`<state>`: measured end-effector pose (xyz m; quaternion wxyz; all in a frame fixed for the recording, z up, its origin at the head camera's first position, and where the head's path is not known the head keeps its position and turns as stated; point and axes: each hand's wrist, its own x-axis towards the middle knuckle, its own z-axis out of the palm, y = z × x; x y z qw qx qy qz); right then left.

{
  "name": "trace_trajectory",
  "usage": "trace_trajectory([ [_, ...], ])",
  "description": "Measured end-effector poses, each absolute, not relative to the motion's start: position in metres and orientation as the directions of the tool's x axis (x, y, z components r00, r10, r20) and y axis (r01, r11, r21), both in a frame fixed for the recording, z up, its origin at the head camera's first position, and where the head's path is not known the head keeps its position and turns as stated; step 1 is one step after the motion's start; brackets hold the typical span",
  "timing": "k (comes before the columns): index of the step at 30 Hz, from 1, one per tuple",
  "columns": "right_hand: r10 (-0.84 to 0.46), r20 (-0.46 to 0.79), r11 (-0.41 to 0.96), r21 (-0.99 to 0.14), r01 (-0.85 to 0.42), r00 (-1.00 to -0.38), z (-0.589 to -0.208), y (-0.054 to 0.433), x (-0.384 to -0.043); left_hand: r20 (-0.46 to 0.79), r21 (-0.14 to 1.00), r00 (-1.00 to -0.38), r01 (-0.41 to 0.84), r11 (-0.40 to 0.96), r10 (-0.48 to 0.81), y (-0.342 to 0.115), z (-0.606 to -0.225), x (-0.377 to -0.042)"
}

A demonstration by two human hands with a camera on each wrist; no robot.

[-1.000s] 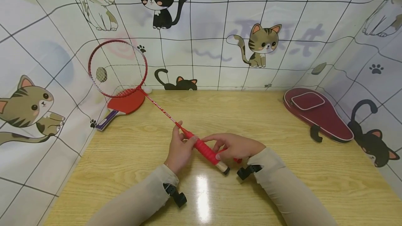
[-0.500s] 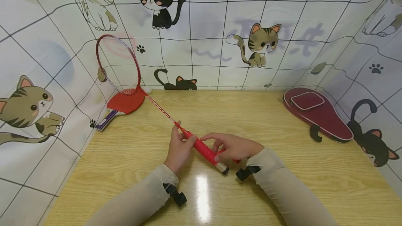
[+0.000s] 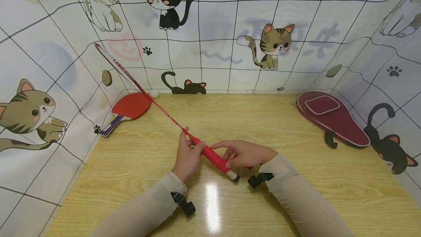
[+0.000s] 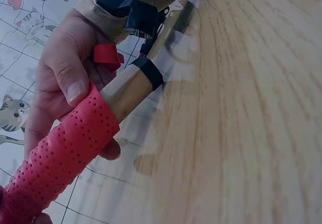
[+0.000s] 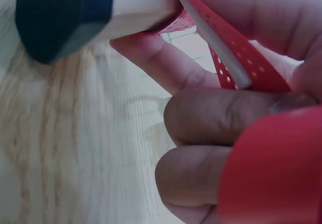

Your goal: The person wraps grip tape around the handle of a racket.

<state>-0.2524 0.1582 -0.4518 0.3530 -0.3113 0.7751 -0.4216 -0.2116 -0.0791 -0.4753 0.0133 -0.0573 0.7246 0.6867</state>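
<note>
A red badminton racket (image 3: 164, 111) slants across the table, its head at the far left seen edge-on. My left hand (image 3: 186, 159) holds it at the top of the handle, thumb over the wrapping. Red perforated grip tape (image 4: 70, 151) winds round most of the handle. Bare wood (image 4: 128, 95) and a dark end band show at the butt. With thumb and fingers my right hand (image 3: 246, 153) pinches the tape near the lower edge of the wrapping. In the right wrist view a loose length of tape (image 5: 256, 65) runs through the fingers, and a red coil (image 5: 282, 168) hangs below them.
A red table tennis bat (image 3: 134, 105) lies at the back left, with a small white ball (image 3: 154, 93) behind it. A dark red bat case (image 3: 323, 116) lies at the back right. Cat-print sheeting (image 3: 217, 25) stands behind the wooden table (image 3: 263, 120).
The racket has rolled about its shaft: its head has gone from a wide oval to a thin edge-on line. Both hands have stayed almost in place on the handle.
</note>
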Motion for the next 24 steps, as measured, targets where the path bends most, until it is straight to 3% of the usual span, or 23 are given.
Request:
trace_trajectory([
  [16, -0.757, -0.303, 0.463, -0.874, -0.146, -0.579, -0.4544, 0.1569, -0.2507, -0.086, 0.99, -0.995, -0.091, 0.109, -0.047, -0.0812, -0.4735, -0.2088],
  [24, -0.763, -0.32, 0.481, -0.861, -0.163, -0.561, -0.4528, 0.1584, -0.2516, -0.081, 0.993, -0.995, -0.086, 0.085, -0.064, -0.0798, -0.4734, -0.2108],
])
